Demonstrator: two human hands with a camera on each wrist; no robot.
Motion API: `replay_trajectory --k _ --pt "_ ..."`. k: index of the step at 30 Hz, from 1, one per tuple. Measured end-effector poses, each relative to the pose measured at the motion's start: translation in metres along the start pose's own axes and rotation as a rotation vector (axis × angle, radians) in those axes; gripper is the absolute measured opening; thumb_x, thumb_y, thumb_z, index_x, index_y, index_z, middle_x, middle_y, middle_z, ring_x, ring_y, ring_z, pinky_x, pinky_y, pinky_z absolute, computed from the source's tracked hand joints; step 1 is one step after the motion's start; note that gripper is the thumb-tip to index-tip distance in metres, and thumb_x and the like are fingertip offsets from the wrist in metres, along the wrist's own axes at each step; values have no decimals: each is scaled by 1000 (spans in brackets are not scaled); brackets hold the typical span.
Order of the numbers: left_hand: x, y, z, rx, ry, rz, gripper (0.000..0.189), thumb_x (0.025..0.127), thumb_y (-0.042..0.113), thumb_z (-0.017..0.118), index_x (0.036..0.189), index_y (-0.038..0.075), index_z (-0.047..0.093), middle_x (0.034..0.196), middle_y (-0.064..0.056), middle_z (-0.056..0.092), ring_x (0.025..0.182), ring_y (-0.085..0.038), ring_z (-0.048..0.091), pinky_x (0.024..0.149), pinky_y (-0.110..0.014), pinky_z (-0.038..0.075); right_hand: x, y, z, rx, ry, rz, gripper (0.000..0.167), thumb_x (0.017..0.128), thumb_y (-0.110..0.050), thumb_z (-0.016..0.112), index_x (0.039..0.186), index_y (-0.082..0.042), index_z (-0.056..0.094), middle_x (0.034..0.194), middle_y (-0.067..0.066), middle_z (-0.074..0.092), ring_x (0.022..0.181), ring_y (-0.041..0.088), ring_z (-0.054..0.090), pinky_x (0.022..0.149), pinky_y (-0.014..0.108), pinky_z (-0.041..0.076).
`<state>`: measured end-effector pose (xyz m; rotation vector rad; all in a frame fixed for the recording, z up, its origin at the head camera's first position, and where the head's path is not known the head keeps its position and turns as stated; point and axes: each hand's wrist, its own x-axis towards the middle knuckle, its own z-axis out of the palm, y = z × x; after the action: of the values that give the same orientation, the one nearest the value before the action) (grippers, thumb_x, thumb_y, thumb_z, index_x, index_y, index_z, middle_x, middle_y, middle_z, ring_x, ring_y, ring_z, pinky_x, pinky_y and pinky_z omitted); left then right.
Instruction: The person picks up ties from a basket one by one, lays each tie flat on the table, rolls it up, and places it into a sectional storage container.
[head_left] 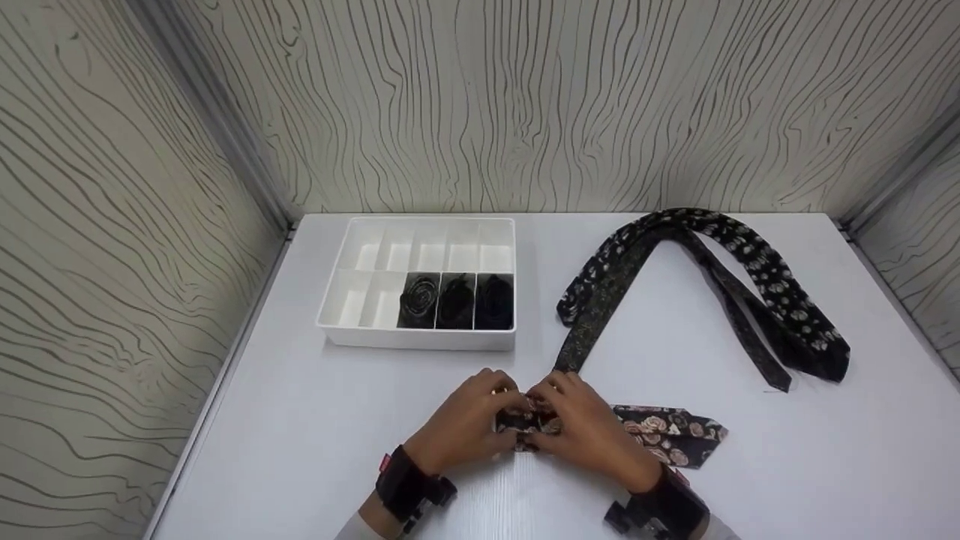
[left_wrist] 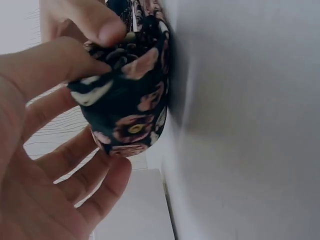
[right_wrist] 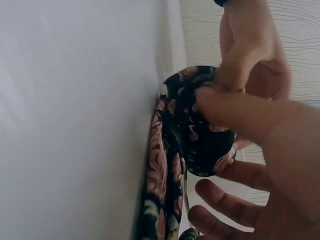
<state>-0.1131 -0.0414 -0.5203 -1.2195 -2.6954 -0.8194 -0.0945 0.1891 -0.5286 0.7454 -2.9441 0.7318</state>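
A dark necktie with pink and cream flowers (head_left: pixel 675 435) lies on the table, its pointed end flat to the right. Its other part is wound into a thick roll (left_wrist: pixel 125 110) that stands on edge between both hands. My left hand (head_left: pixel 469 416) grips the roll from the left, thumb at the near side and fingers around the far side. From the right, my right hand (head_left: pixel 589 424) pinches the same roll, its thumb pressing on the coil in the right wrist view. The flat layers (right_wrist: pixel 160 170) run out from the roll along the tabletop.
A white divided tray (head_left: pixel 416 339) stands behind the hands, slightly left. Three rolled dark ties (head_left: pixel 418 300) sit in its front right compartments. At the right lie a black tie with pale flowers (head_left: pixel 795 307) and a dark brown patterned tie (head_left: pixel 607 307), both bent in an arch.
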Motion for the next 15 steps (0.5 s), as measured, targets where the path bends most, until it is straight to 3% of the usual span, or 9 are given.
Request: replay_trajectory --k 8,12,15 --pt "1 1 3 7 28 21 39 82 33 90 118 25 78 109 6 68 97 -10 58 87 -25 50 -2 -1 -1 3 46 -35 55 76 -33 94 123 -18 69 113 -4 62 103 12 56 86 35 57" --pt "2 3 2 -25 12 3 44 84 38 90 122 22 74 114 7 68 100 -9 59 90 -24 51 -4 -2 -1 -6 31 -6 52 76 -29 94 120 -18 68 106 -6 58 95 10 54 77 29 56" --pt "4 5 2 -27 0 1 41 83 38 90 118 22 75 112 6 68 99 -9 59 89 -23 51 -6 -2 -1 25 1 27 55 76 -34 94 122 -19 67 106 -7 56 94 8 55 76 27 56"
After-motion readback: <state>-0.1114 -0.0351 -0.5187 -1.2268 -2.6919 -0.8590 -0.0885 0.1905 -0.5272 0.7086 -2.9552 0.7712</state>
